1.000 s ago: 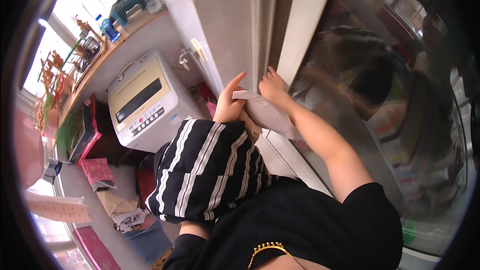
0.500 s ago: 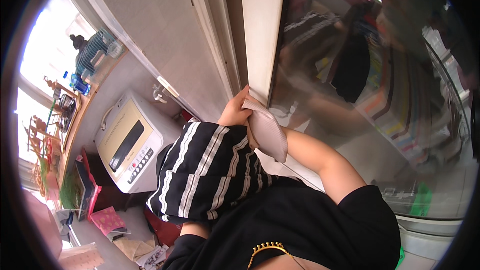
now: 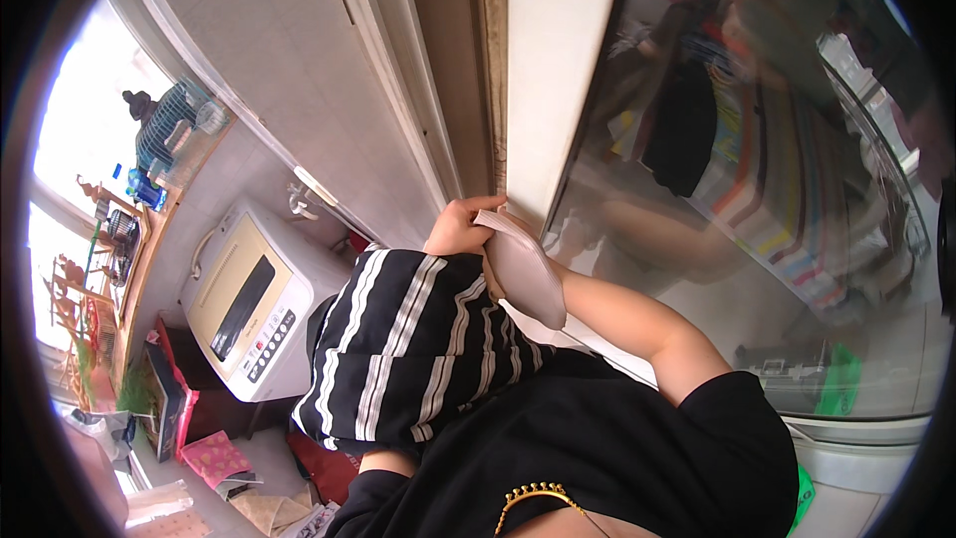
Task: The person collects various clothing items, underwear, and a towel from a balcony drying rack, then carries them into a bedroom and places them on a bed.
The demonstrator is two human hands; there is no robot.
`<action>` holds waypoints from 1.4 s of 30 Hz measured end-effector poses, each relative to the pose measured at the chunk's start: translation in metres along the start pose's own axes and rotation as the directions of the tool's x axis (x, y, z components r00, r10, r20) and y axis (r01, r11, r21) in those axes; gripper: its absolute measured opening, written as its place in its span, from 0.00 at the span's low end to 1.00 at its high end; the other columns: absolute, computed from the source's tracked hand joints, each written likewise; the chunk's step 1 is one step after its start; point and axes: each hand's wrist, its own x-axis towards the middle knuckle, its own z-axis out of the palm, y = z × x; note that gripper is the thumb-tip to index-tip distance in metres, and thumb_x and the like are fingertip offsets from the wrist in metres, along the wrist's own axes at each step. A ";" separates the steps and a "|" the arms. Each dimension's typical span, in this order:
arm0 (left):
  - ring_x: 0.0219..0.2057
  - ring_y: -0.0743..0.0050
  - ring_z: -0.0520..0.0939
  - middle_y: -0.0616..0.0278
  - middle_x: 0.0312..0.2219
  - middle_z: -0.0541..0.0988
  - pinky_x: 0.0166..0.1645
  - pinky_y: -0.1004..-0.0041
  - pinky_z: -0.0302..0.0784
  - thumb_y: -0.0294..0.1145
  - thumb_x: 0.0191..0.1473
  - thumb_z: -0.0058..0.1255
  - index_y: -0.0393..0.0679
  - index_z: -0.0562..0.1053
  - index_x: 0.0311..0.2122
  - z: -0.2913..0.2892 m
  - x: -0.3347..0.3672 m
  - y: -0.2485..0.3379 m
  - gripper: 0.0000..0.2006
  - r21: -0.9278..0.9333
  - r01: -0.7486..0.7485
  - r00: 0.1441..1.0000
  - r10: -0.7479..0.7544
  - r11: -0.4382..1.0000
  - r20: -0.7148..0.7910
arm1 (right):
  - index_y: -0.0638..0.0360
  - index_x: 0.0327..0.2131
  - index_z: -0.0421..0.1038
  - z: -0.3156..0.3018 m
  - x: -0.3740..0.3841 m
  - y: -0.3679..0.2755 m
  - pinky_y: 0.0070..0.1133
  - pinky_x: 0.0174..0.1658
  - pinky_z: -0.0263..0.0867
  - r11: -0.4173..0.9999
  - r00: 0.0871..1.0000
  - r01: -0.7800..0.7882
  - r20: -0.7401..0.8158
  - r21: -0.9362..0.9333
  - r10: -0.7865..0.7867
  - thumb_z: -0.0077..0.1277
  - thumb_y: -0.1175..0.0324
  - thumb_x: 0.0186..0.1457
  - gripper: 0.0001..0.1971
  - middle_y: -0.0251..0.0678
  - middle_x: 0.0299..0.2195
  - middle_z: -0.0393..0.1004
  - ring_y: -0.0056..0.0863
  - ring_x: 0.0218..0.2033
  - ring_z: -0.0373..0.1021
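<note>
A bulky black-and-white striped cloth bundle [image 3: 398, 339] rests against my front, over my left forearm. Above it emerges my left hand [image 3: 460, 229], its fingers bent at the top edge of a flat beige cloth-like piece [image 3: 526, 274], with one finger reaching the white edge of a glass door [image 3: 553, 50]. My right forearm comes across from the right and passes behind the beige piece. That piece covers most of my right hand [image 3: 528, 222], leaving only a little skin visible beside the door edge, so its grip is hidden.
Left of the wall panel stands a white top-loading washing machine [image 3: 249, 299], below a tap [image 3: 302, 201]. A wooden sill [image 3: 189, 179] holds bottles, racks and plants. Pink and red items [image 3: 214, 453] lie at lower left. The dark glass [image 3: 637, 169] reflects a striped cover.
The white door edge has shifted right, and the brown gap between it and the left frame is wider. My hands remain close to that edge; the view has turned slightly.
</note>
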 end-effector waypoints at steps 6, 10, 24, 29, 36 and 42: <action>0.32 0.76 0.78 0.55 0.30 0.79 0.39 0.78 0.71 0.22 0.42 0.48 0.39 0.73 0.42 0.034 -0.005 0.021 0.17 0.047 -0.115 0.982 0.107 0.992 0.153 | 0.59 0.26 0.66 -0.011 -0.041 0.008 0.26 0.23 0.63 0.996 0.990 0.081 0.112 0.040 -0.085 0.17 0.44 0.56 0.32 0.45 0.15 0.67 0.37 0.16 0.64; 0.36 0.72 0.78 0.54 0.34 0.78 0.43 0.77 0.70 0.19 0.38 0.47 0.39 0.73 0.43 0.060 0.002 0.021 0.21 0.054 -0.229 0.925 0.200 0.972 0.323 | 0.65 0.21 0.66 -0.031 -0.077 0.023 0.26 0.24 0.65 0.994 0.920 0.000 -0.390 0.107 0.042 0.17 0.46 0.59 0.34 0.47 0.14 0.67 0.39 0.16 0.65; 0.38 0.62 0.78 0.50 0.37 0.77 0.44 0.74 0.70 0.19 0.37 0.50 0.44 0.70 0.48 0.145 0.031 0.047 0.26 -0.230 -0.221 0.517 0.313 0.948 0.796 | 0.60 0.41 0.61 -0.050 -0.178 0.065 0.23 0.53 0.53 0.917 0.590 0.266 -0.703 -0.296 -0.398 0.28 0.69 0.58 0.11 0.38 0.41 0.64 0.28 0.46 0.60; 0.29 0.69 0.79 0.58 0.30 0.79 0.37 0.76 0.71 0.20 0.36 0.53 0.46 0.72 0.46 0.152 0.053 0.045 0.25 -0.374 -0.258 0.409 0.451 0.891 0.793 | 0.59 0.42 0.59 -0.040 -0.191 0.066 0.21 0.53 0.53 0.930 0.434 0.065 -0.829 -0.362 -0.353 0.26 0.68 0.60 0.13 0.36 0.41 0.63 0.26 0.46 0.59; 0.27 0.69 0.78 0.59 0.25 0.77 0.35 0.74 0.71 0.22 0.41 0.51 0.47 0.73 0.42 0.146 0.098 0.056 0.19 -0.299 -0.261 0.285 0.370 0.918 0.884 | 0.59 0.37 0.66 -0.011 -0.154 0.037 0.27 0.47 0.60 -0.098 0.512 -0.826 -0.667 -0.555 -0.540 0.48 0.58 0.44 0.18 0.42 0.33 0.70 0.38 0.44 0.64; 0.27 0.71 0.76 0.62 0.23 0.75 0.34 0.74 0.69 0.20 0.41 0.49 0.44 0.72 0.39 0.155 0.124 0.067 0.15 -0.237 -0.264 0.228 0.299 0.935 0.927 | 0.58 0.41 0.65 -0.021 -0.134 0.030 0.30 0.46 0.61 0.192 0.404 -0.729 -0.640 -0.657 -0.654 0.50 0.63 0.44 0.19 0.42 0.40 0.67 0.39 0.45 0.63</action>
